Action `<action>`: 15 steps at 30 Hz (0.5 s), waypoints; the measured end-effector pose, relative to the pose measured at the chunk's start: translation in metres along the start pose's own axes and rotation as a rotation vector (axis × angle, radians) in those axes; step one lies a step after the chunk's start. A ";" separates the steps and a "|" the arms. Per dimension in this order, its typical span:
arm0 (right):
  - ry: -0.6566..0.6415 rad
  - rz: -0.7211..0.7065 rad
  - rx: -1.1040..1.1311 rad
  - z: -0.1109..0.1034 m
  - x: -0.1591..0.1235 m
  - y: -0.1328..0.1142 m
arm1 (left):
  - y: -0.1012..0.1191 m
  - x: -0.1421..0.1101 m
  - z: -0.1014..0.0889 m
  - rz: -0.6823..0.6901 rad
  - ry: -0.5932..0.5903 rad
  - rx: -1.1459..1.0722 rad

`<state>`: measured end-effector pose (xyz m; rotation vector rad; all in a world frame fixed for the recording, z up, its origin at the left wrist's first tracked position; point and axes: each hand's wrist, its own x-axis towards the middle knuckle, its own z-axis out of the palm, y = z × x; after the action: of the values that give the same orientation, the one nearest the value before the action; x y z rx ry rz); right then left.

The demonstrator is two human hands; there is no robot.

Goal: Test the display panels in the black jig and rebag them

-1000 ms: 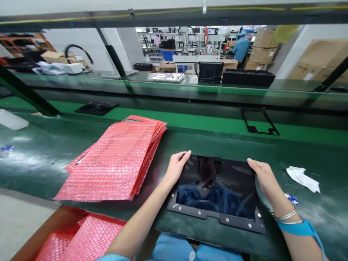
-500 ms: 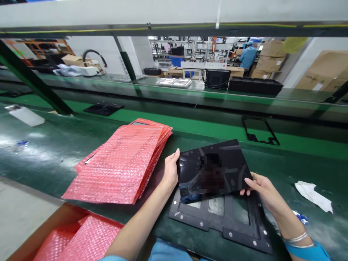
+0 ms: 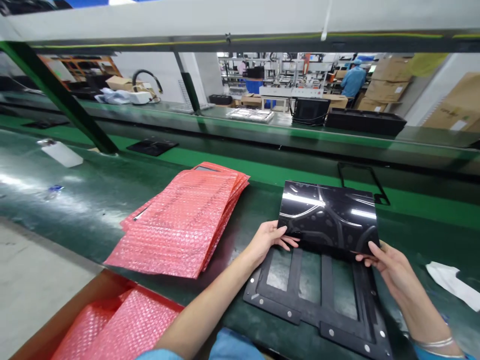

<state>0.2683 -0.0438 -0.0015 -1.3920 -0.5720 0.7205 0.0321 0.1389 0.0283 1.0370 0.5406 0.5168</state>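
Observation:
Between my two hands I hold up a glossy black screen panel [image 3: 330, 217], tilted so that ceiling lights reflect in it. My left hand [image 3: 270, 237] grips its lower left corner, thumb in front and fingers underneath. At the lower right corner, my right hand [image 3: 386, 260] pinches the edge. Below the panel lies a black frame fixture [image 3: 311, 305] with rectangular openings and round silver studs along its border; the panel hides its far side. Left of my hands rests a stack of red bubble-wrap pouches [image 3: 183, 220], with a dark edge showing at the top.
A cardboard box [image 3: 75, 310] with red bubble wrap stands at the front left. A white bottle [image 3: 62, 152] and a flat black panel [image 3: 152, 146] lie farther left. Beyond is a thin black frame [image 3: 363, 175]; white paper [image 3: 452, 282] lies right. A person [image 3: 353, 80] stands in the background.
The panel has been raised and tilted up away from the fixture, exposing more of its openings. My left hand has slid from the panel's left side to its lower left corner. The view has shifted.

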 end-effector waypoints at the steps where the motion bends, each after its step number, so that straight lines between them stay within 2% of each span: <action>1: -0.006 0.005 -0.001 -0.001 -0.001 0.001 | -0.002 0.001 -0.001 -0.003 0.000 -0.009; 5: -0.021 -0.013 -0.019 -0.002 -0.001 -0.010 | -0.005 0.002 -0.003 0.001 0.016 -0.068; 8: -0.061 -0.021 -0.019 0.014 0.017 -0.032 | 0.001 0.000 -0.007 0.052 0.060 -0.134; 11: -0.130 0.041 0.052 0.054 0.057 -0.054 | 0.013 -0.003 -0.015 0.134 0.151 -0.285; 15: -0.132 0.089 0.069 0.129 0.124 -0.064 | 0.022 -0.007 -0.023 0.129 0.206 -0.408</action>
<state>0.2629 0.1323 0.0693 -1.3186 -0.5856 0.9007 0.0094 0.1589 0.0403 0.6339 0.5239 0.8174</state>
